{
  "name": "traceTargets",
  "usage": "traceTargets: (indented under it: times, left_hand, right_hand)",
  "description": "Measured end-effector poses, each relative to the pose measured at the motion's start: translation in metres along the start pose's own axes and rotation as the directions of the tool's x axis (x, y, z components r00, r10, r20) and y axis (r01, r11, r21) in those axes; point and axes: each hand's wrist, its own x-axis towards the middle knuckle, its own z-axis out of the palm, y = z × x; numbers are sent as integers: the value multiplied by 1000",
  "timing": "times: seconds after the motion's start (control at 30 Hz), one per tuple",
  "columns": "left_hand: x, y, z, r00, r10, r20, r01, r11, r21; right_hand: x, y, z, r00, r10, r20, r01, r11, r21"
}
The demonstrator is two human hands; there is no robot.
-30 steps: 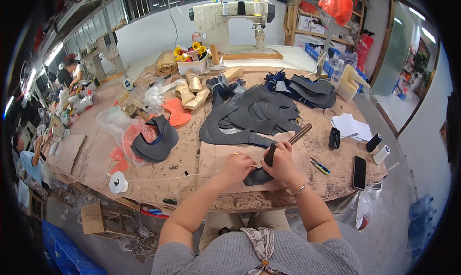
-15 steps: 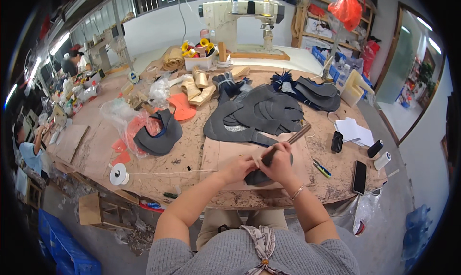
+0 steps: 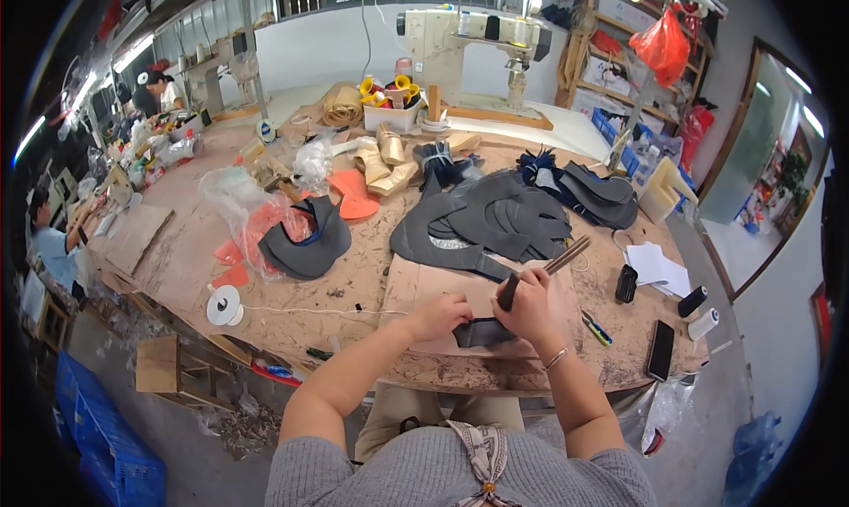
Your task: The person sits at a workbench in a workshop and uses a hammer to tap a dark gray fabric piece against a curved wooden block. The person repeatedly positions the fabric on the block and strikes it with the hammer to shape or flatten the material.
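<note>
A dark grey shoe-upper piece (image 3: 485,333) lies near the front of the bench, on a pale board (image 3: 416,286). My left hand (image 3: 442,316) is closed in a pinch at the piece's left upper edge. My right hand (image 3: 528,307) is wrapped round a hammer (image 3: 566,256), close to its dark head, over the piece's right side; the brown handle points up and to the right. From a white spool (image 3: 225,305) at the left, a thin white cord (image 3: 318,311) runs to my left hand, where its end is hidden.
Behind my hands lies a pile of grey upper pieces (image 3: 495,215); another grey piece (image 3: 305,241) rests beside orange scraps at the left. A phone (image 3: 661,350), a pen-like cutter (image 3: 597,328) and thread cones (image 3: 692,302) lie right. A sewing machine (image 3: 478,51) stands behind.
My hands have moved apart, the left one off the white strip between them and onto the grey piece's edge. The head view has shifted slightly left.
</note>
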Motion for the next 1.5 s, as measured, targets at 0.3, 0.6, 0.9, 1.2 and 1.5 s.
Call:
traceTargets:
  times: [0.3,0.6,0.9,1.2,1.5]
  left_hand:
    - [15,0,28,998,-26,-57,22,997,-68]
    - [8,7,13,995,-75,-63,77,997,22]
    - [1,12,13,993,-43,-111,52,995,82]
    - [-9,11,11,991,5,-132,16,987,161]
    - [-20,13,4,988,-37,-147,60,986,154]
  right_hand:
    - [-13,14,2,986,119,-114,-114,992,48]
    - [-14,8,8,982,185,-45,-168,954,248]
    - [-13,-3,13,994,58,-91,-47,991,121]
    - [-11,-5,17,995,72,-74,-57,979,196]
    - [-6,-27,19,995,76,-64,-62,978,198]
